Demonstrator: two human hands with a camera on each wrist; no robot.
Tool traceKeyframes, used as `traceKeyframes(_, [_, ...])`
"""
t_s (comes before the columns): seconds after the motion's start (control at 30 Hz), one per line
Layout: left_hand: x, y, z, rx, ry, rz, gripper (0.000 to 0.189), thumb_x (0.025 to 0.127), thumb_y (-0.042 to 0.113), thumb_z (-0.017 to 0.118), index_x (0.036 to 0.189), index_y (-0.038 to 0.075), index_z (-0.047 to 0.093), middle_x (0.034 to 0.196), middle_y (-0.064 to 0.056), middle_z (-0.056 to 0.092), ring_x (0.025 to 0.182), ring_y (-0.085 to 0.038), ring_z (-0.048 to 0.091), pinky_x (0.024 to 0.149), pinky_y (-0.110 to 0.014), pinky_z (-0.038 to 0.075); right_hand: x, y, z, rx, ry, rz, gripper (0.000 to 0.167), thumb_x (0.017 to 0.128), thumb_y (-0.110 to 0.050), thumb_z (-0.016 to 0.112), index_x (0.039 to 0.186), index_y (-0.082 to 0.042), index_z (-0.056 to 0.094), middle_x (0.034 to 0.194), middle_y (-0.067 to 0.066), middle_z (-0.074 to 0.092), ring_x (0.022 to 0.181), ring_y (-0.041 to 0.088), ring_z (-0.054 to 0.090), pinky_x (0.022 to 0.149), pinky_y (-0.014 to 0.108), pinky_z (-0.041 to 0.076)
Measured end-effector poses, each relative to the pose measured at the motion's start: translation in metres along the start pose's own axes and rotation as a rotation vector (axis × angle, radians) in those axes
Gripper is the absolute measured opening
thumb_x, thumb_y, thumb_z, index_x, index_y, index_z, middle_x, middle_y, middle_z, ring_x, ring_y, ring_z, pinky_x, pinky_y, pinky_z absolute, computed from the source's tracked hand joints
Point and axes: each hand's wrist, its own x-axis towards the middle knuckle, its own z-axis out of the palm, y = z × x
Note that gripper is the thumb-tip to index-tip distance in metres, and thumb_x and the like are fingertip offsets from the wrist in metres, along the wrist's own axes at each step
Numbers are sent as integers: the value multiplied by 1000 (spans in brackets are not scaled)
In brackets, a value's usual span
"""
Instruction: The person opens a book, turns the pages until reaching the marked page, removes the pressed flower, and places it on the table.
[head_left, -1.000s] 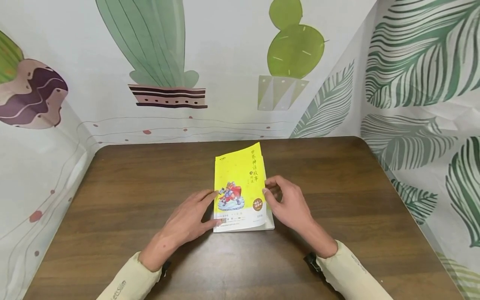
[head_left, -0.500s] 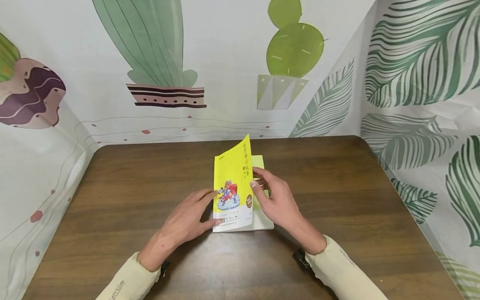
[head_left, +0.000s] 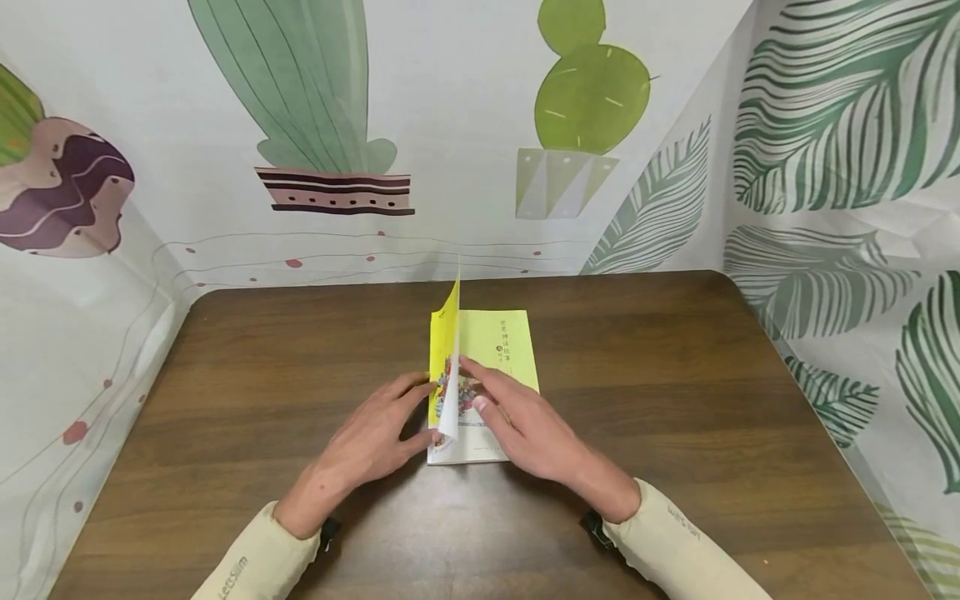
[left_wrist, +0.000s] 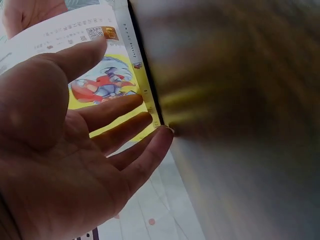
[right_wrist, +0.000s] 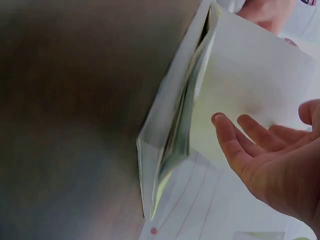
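Observation:
A paperback book (head_left: 491, 337) lies on the table, its yellow front cover (head_left: 444, 333) raised nearly upright along the left side. Under it shows a pale green title page with a printed picture. My left hand (head_left: 371, 433) rests at the spine, fingertips along the edge and thumb near the lower corner. In the left wrist view its fingers are spread before the cover's picture (left_wrist: 102, 85). My right hand (head_left: 528, 421) reaches over the page, its loosely straight fingers at the cover's white inner side (right_wrist: 260, 55). The page edges (right_wrist: 162, 130) face the right wrist camera.
The brown wooden table (head_left: 300, 342) extends around the book on all sides. A white wall covering (head_left: 465, 108) with printed cacti and leaves rises right behind its far edge.
The front cover has swung up and left from almost flat to upright, uncovering the title page. My right hand has moved left with it; the left hand stays nearly in place.

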Motion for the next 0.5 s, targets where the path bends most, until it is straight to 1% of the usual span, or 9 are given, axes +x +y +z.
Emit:
traceKeyframes(0.07, [0,-2,0,-10,13,6,65,95,34,81,152,11,58,160,-7,49,143,-30,52,113,-53,47,-1,0,4,-24,-37,-36,55,115,-26,46,168,-21,33,166,-7,43,152,11,42,124,41,35])
traceKeyframes(0.17, [1,-6,-4,-54,47,26,56,96,25,78,147,9,62,155,-8,54,138,-30,57,111,-51,49,-3,0,8,-49,-92,-86,57,114,-25,47,169,-21,31,169,-7,39,155,18,39,126,41,31])
traceKeyframes(0.23, [2,-9,-8,-94,73,30,48,101,24,72,145,8,64,148,-8,59,133,-29,60,110,-51,50,-4,-1,10,-62,-123,-121,59,113,-23,49,169,-19,30,170,-7,37,157,24,36,127,43,29])
traceKeyframes(0.3, [2,-13,-16,-155,98,3,40,108,29,61,141,8,66,140,-8,64,128,-28,64,108,-51,51,-4,-1,11,-68,-149,-152,60,113,-23,51,169,-18,30,171,-6,35,159,29,32,128,46,25])
traceKeyframes(0.33, [1,-14,-21,-188,109,-24,42,112,35,53,141,7,66,139,-9,66,128,-29,64,109,-53,50,-4,-1,12,-75,-160,-164,61,112,-23,52,169,-18,30,171,-6,35,159,30,31,128,48,25])
traceKeyframes(0.4, [0,-17,-32,-286,124,-79,53,116,43,36,142,7,65,135,-11,69,124,-30,67,106,-55,51,-5,-2,12,-98,-182,-182,62,112,-25,54,169,-19,30,171,-5,36,160,27,30,128,49,24])
traceKeyframes(0.47, [-2,-20,-43,-413,146,-121,65,116,49,25,141,5,65,130,-13,72,117,-31,71,103,-55,54,-5,-3,12,-131,-205,-190,64,111,-28,55,169,-21,29,171,-5,35,160,21,30,128,47,25])
traceKeyframes(0.5, [-4,-20,-48,-470,161,-130,68,116,50,22,141,4,65,129,-14,73,114,-31,72,101,-55,55,-5,-3,12,-152,-215,-196,64,111,-30,55,169,-21,29,171,-5,35,159,18,30,128,46,26])
